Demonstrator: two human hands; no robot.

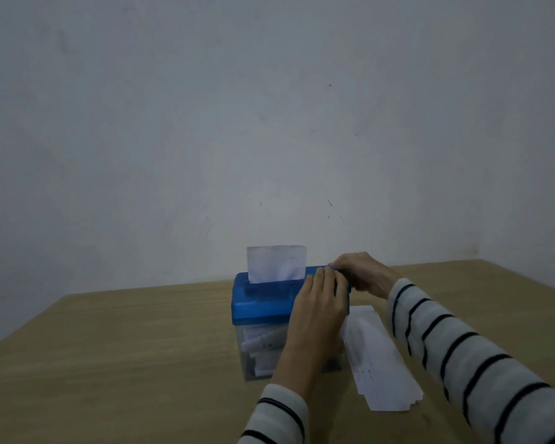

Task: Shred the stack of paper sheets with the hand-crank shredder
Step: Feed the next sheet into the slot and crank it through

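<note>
Shredder (263,302) sits a bit below the middle of the frame on the wooden tabletop (109,363), blue lid on top of a see-through bin (260,354) that's already got a heap of white paper bits in it. One sheet (276,263) stands upright in the slot on the lid, poking up against the grey wall (269,107).

Left hand (318,310) lies flat over the right end of the lid, fingers straight and laid close together, pressing down on it, so that grip is loose and flat rather than wrapped around anything. It blocks the view of the lid's right end and part of the bin. Right hand (359,274) is just behind it at the lid's far right corner, fingers curled around something dark there, probably the crank, though honestly the handle itself is mostly hidden by the two hands so I can't make it out properly.

Stack of paper sheets (382,363) lies flat on the tabletop just right of the bin, running toward the lower right of the frame, partly tucked under the right forearm in its striped sleeve (478,354). Lighting is pretty dim overall.
</note>
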